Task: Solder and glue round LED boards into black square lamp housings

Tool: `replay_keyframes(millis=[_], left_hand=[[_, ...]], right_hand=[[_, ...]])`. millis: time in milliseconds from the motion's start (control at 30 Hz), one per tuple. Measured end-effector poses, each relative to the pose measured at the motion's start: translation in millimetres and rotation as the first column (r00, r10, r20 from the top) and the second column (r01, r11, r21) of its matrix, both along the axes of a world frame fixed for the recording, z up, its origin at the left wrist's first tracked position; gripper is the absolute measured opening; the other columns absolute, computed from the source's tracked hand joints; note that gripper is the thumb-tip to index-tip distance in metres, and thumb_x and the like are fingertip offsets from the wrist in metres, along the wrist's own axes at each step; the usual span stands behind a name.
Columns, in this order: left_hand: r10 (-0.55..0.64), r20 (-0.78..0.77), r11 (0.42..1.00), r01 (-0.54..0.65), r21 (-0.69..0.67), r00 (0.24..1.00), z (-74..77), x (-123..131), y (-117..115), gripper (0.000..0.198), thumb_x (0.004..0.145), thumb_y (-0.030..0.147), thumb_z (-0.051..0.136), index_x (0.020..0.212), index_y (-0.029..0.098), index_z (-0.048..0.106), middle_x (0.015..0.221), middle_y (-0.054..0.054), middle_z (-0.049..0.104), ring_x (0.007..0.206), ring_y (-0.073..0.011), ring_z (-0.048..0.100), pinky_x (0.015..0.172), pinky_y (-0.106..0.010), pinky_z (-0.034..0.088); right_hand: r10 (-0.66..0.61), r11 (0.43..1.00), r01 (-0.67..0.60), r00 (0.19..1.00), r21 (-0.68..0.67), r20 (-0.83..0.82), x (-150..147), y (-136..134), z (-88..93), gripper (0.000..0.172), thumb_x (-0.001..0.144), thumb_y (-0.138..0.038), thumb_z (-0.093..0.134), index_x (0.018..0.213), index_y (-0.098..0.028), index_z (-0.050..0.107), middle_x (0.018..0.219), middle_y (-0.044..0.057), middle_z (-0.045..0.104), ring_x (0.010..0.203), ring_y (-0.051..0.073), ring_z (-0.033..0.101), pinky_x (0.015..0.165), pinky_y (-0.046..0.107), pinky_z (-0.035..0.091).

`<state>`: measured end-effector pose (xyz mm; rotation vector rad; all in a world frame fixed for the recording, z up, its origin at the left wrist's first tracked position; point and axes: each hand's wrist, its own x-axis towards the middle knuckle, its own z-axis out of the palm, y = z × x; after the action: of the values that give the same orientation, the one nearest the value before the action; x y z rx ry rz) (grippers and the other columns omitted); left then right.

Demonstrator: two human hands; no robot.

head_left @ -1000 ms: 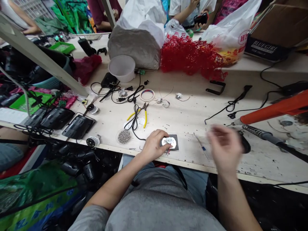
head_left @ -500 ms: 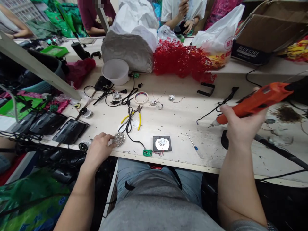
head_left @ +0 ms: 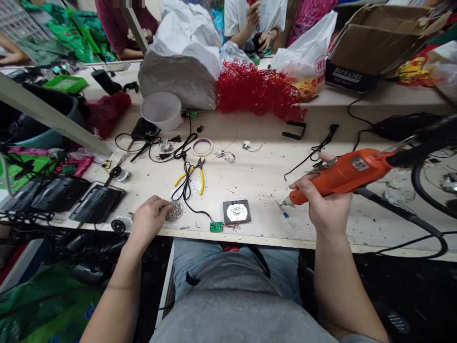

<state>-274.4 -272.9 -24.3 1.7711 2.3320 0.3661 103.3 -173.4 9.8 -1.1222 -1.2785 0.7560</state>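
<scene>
My right hand [head_left: 326, 202] is wrapped round an orange electric screwdriver [head_left: 342, 174], tip pointing left and down above the bench. My left hand [head_left: 148, 221] rests at the bench's front edge with its fingers curled at a small round dish of screws [head_left: 174, 210]. Whether it holds a screw I cannot make out. Between the hands lies a dark square plate with a white round part [head_left: 236, 212] on it. A small green circuit board [head_left: 216, 226] lies beside that plate with thin red wires. A small screwdriver [head_left: 283, 214] lies under the orange tool's tip.
Yellow-handled pliers [head_left: 194, 174], black cords, a tape roll [head_left: 202, 146] and a white bowl [head_left: 161, 110] lie further back. Black housings [head_left: 96, 203] sit at the left. Red mesh [head_left: 257, 90], bags and a cardboard box [head_left: 371, 45] line the back. Other people sit across the bench.
My left hand left the square plate and moved left to the dish of screws. My right hand picked up the orange screwdriver and brought it left and down towards the plate.
</scene>
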Motion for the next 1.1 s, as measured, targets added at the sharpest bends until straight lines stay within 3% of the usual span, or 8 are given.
replay_keyframes(millis=[200, 433, 533, 633, 767, 1000, 1100], left_hand=[[0.084, 0.074, 0.995, -0.088, 0.047, 0.994, 1.8, 5.3, -4.7, 0.028, 0.088, 0.038, 0.05, 0.085, 0.023, 0.073, 0.09, -0.006, 0.077, 0.087, -0.0249, 0.07, 0.083, -0.033, 0.053], [0.214, 0.299, 0.956, -0.262, 0.129, 0.93, -3.9, 9.7, -9.2, 0.025, 0.082, 0.039, 0.059, 0.086, 0.022, 0.077, 0.09, -0.005, 0.078, 0.086, -0.0227, 0.071, 0.087, -0.033, 0.055], [0.26, 0.557, 0.927, -0.365, 0.084, 0.789, -10.6, 10.1, -9.8, 0.029, 0.076, 0.044, 0.066, 0.085, 0.019, 0.077, 0.075, -0.005, 0.075, 0.072, -0.0206, 0.068, 0.074, -0.032, 0.056], [0.262, 0.797, 0.879, -0.476, 0.036, 0.545, -14.5, 10.1, -10.2, 0.042, 0.061, 0.052, 0.079, 0.08, 0.015, 0.076, 0.067, -0.005, 0.072, 0.062, -0.0178, 0.064, 0.063, -0.03, 0.055], [0.259, 0.909, 0.836, -0.547, -0.042, 0.326, -11.6, 9.6, -13.4, 0.052, 0.045, 0.055, 0.089, 0.07, 0.013, 0.073, 0.064, -0.006, 0.07, 0.057, -0.014, 0.059, 0.057, -0.027, 0.051], [0.257, 0.954, 0.818, -0.56, -0.13, 0.155, -4.9, 15.8, -17.6, 0.052, 0.039, 0.051, 0.093, 0.066, 0.012, 0.071, 0.059, -0.004, 0.066, 0.051, -0.0091, 0.053, 0.049, -0.021, 0.044], [0.224, 0.962, 0.846, -0.521, -0.113, 0.156, -7.7, 22.1, -15.8, 0.046, 0.049, 0.051, 0.089, 0.068, 0.012, 0.071, 0.061, -0.004, 0.067, 0.051, -0.01, 0.054, 0.049, -0.022, 0.044]], right_hand=[[0.091, 0.996, -0.091, 0.996, -0.001, 0.026, -5.2, -7.6, 0.1, 0.056, 0.077, -0.058, 0.077, 0.121, -0.028, 0.06, 0.074, -0.001, 0.063, 0.069, 0.022, 0.067, 0.078, 0.047, 0.059], [0.128, 0.992, -0.128, 0.992, -0.019, -0.018, -14.6, -15.0, 1.7, 0.052, 0.073, -0.04, 0.083, 0.12, -0.029, 0.064, 0.072, -0.003, 0.065, 0.062, 0.019, 0.063, 0.069, 0.041, 0.057], [0.124, 0.992, -0.125, 0.991, -0.016, -0.041, -16.2, -17.1, -1.2, 0.059, 0.07, -0.035, 0.085, 0.125, -0.032, 0.063, 0.072, -0.004, 0.067, 0.065, 0.02, 0.065, 0.072, 0.041, 0.057], [0.14, 0.99, -0.141, 0.988, -0.003, -0.064, -17.2, -18.1, -3.5, 0.063, 0.069, -0.033, 0.086, 0.127, -0.033, 0.062, 0.069, -0.005, 0.067, 0.063, 0.02, 0.066, 0.072, 0.04, 0.057], [0.151, 0.988, -0.152, 0.984, -0.003, -0.096, -19.5, -20.2, -2.9, 0.062, 0.067, -0.033, 0.088, 0.125, -0.033, 0.065, 0.068, -0.005, 0.068, 0.06, 0.02, 0.065, 0.07, 0.04, 0.058], [0.161, 0.987, -0.157, 0.98, 0.043, -0.114, -25.1, -26.0, 3.0, 0.062, 0.069, -0.03, 0.087, 0.126, -0.03, 0.063, 0.068, -0.004, 0.071, 0.059, 0.024, 0.068, 0.066, 0.044, 0.058], [0.164, 0.98, -0.148, 0.978, 0.133, -0.126, -27.5, -27.7, 6.7, 0.059, 0.067, -0.025, 0.088, 0.121, -0.03, 0.063, 0.066, -0.005, 0.072, 0.052, 0.023, 0.068, 0.06, 0.043, 0.059]])
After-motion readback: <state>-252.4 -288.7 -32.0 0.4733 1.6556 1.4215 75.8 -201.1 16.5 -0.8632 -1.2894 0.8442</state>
